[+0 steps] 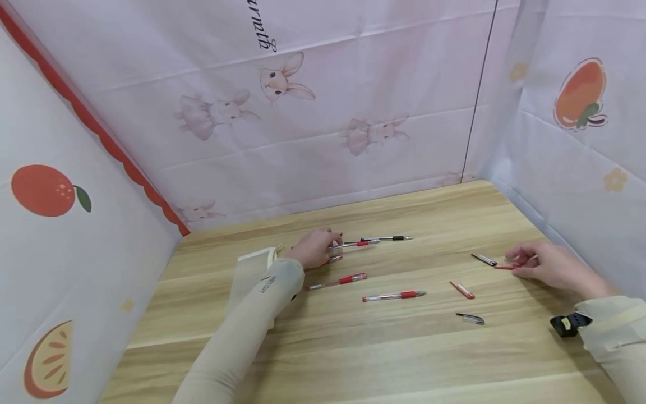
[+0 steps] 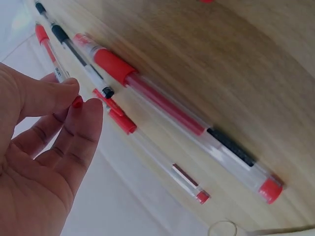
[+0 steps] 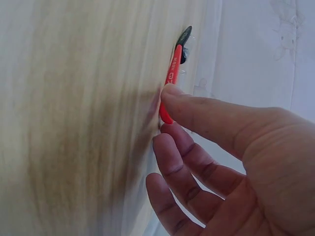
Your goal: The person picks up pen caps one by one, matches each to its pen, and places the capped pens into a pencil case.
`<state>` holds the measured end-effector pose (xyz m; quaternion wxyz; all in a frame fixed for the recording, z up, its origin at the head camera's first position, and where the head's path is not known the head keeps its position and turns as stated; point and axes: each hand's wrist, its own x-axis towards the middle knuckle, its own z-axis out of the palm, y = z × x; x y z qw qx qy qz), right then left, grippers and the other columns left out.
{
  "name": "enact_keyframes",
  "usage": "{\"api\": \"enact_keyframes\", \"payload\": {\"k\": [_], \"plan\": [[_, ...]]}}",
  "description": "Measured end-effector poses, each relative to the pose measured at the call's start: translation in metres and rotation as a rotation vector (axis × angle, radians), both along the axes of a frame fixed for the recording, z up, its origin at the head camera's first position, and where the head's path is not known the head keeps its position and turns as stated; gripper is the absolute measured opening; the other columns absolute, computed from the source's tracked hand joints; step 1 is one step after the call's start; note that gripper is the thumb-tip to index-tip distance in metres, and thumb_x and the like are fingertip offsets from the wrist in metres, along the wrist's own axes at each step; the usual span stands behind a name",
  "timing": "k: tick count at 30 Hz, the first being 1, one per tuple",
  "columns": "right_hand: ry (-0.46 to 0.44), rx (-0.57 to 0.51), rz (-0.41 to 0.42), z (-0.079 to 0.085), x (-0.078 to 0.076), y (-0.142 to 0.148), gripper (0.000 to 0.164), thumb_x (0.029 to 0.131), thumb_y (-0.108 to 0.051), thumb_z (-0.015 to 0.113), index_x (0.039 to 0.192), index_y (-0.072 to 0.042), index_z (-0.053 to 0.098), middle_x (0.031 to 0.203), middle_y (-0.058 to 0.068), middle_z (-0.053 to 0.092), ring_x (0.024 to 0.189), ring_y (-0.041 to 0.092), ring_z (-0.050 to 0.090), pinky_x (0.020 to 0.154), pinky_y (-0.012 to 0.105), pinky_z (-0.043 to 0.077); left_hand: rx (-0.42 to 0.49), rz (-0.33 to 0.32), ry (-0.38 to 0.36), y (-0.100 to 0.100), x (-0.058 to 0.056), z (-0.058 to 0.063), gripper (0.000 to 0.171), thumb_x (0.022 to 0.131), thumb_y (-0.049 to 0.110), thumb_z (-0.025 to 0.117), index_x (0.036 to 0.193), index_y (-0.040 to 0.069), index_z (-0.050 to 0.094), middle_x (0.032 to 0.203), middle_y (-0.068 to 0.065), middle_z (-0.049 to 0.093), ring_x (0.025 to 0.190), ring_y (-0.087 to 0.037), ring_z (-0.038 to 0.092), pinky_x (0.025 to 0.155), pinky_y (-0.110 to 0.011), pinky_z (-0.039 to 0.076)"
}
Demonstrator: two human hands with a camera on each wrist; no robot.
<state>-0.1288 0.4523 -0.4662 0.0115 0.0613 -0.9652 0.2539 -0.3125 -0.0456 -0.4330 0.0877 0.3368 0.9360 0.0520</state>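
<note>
My left hand is over the group of pens at the back middle. Its thumb and finger pinch the red end of a clear pen with a red grip. Close beside that pen lies a black-grip pen, with a large red-and-clear pen and a clipped red pen nearby. At the right, my right hand pinches a red pen cap between thumb and fingertips. In the right wrist view, a black pen cap shows just past its far end.
A pale pouch lies left, partly behind my left forearm. One red-grip pen rests mid-table. Between it and my right hand are a red cap and a black-clipped cap. Printed cloth walls border the wooden table.
</note>
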Motion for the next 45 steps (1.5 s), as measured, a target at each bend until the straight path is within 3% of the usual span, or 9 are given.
{"api": "enact_keyframes", "payload": {"k": [7, 13, 20, 26, 35, 39, 45], "plan": [[-0.024, 0.030, -0.020, 0.000, -0.002, 0.001, 0.026, 0.088, -0.007, 0.086, 0.110, 0.002, 0.076, 0.090, 0.003, 0.075, 0.077, 0.004, 0.062, 0.067, 0.025, 0.051, 0.071, 0.022, -0.083, -0.003, 0.004, 0.000, 0.032, 0.103, 0.003, 0.065, 0.129, 0.017, 0.078, 0.113, -0.004, 0.066, 0.098, -0.023, 0.057, 0.093, -0.040, 0.054], [0.005, 0.067, -0.010, -0.002, -0.005, -0.001, 0.020, 0.088, -0.008, 0.085, 0.106, -0.002, 0.077, 0.086, -0.002, 0.074, 0.075, 0.000, 0.058, 0.066, 0.026, 0.049, 0.138, 0.038, -0.163, -0.007, 0.012, 0.003, 0.036, 0.100, -0.003, 0.059, 0.127, 0.014, 0.077, 0.116, -0.003, 0.071, 0.101, -0.021, 0.061, 0.095, -0.040, 0.056], [0.060, 0.077, 0.018, -0.005, -0.007, -0.004, 0.011, 0.088, -0.006, 0.084, 0.096, -0.008, 0.077, 0.082, -0.007, 0.069, 0.073, -0.007, 0.051, 0.065, 0.024, 0.046, 0.197, -0.017, -0.150, -0.011, 0.017, 0.003, 0.021, 0.106, 0.010, 0.064, 0.122, 0.014, 0.078, 0.114, 0.001, 0.073, 0.095, -0.018, 0.061, 0.085, -0.034, 0.053], [0.098, 0.071, 0.031, -0.008, -0.006, -0.004, 0.011, 0.087, -0.003, 0.084, 0.093, -0.009, 0.078, 0.080, -0.008, 0.069, 0.072, -0.008, 0.050, 0.064, 0.024, 0.046, 0.238, -0.052, -0.129, -0.016, 0.024, 0.007, 0.020, 0.107, 0.015, 0.067, 0.123, 0.013, 0.079, 0.114, 0.000, 0.075, 0.092, -0.017, 0.061, 0.084, -0.033, 0.054], [0.125, 0.065, 0.027, -0.014, -0.006, -0.007, 0.007, 0.092, -0.005, 0.081, 0.099, -0.006, 0.079, 0.083, -0.007, 0.070, 0.073, -0.009, 0.050, 0.066, 0.025, 0.048, 0.286, -0.009, -0.145, -0.030, 0.037, 0.014, 0.019, 0.104, 0.017, 0.073, 0.119, 0.015, 0.082, 0.114, 0.000, 0.080, 0.091, -0.011, 0.068, 0.085, -0.031, 0.060], [0.115, 0.065, 0.003, -0.010, -0.004, -0.007, 0.006, 0.095, -0.005, 0.077, 0.101, -0.004, 0.079, 0.084, -0.005, 0.069, 0.073, -0.007, 0.050, 0.066, 0.024, 0.047, 0.295, -0.034, -0.126, -0.032, 0.039, 0.013, 0.019, 0.103, 0.015, 0.073, 0.120, 0.014, 0.083, 0.115, 0.000, 0.081, 0.093, -0.010, 0.069, 0.087, -0.031, 0.061], [0.135, 0.069, -0.005, 0.002, -0.006, -0.011, 0.007, 0.098, -0.007, 0.075, 0.103, -0.004, 0.079, 0.087, -0.002, 0.072, 0.075, -0.004, 0.053, 0.066, 0.025, 0.048, 0.320, -0.022, -0.123, -0.035, 0.042, 0.017, 0.021, 0.105, 0.013, 0.070, 0.121, 0.016, 0.082, 0.117, -0.003, 0.080, 0.089, -0.014, 0.065, 0.080, -0.031, 0.057]]}}
